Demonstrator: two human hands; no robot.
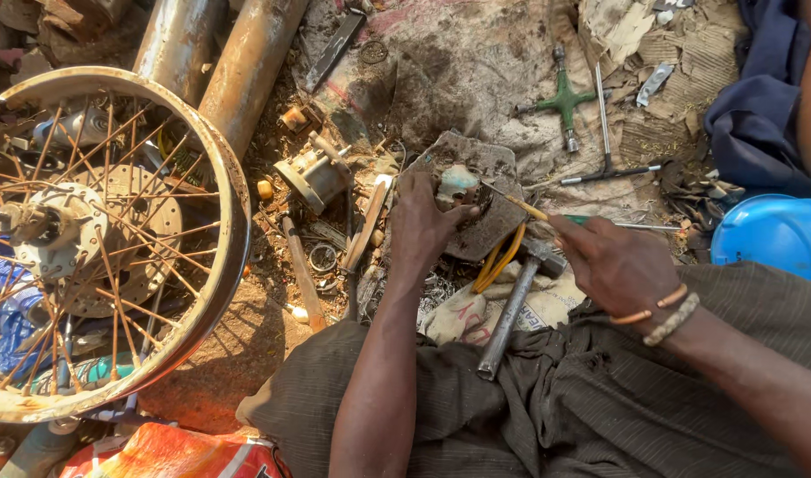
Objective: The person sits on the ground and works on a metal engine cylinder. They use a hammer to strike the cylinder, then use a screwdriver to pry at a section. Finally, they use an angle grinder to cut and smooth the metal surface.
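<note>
On the ground, head view: dark flat metal block (490, 208) lies at frame centre on dirt and debris; taken as landmark.

Left hand (420, 221): rests on the block's left edge, fingers curled, thumb pressed toward a small pale greenish part (459, 181) sitting on top of the block. Hand closed around that part's near side; how firm the grip is cannot be told.

Right hand (614, 261): right of the block, closed on a thin yellow-shafted tool (522, 208) with a green handle section (575, 219). Tool tip reaches the block's top, just beside the pale part. Two bands on the wrist.

Below the block: hammer (512, 310) lying with its head near the block's lower right edge, handle running down onto the lap cloth. Yellow looped cable (497, 261) touches the block's lower edge.

Left of the block: small rusty cylindrical component (315, 175), then a wooden-handled tool (304, 279) on the dirt. Far left, well apart: spoked wheel rim (113, 239) with hub, lying flat.

Above right of the block: green cross wrench (565, 102) and a grey T-handled wrench (607, 142) on torn cardboard. Far right: blue round plastic object (777, 235), partly cut off by the frame edge.
</note>
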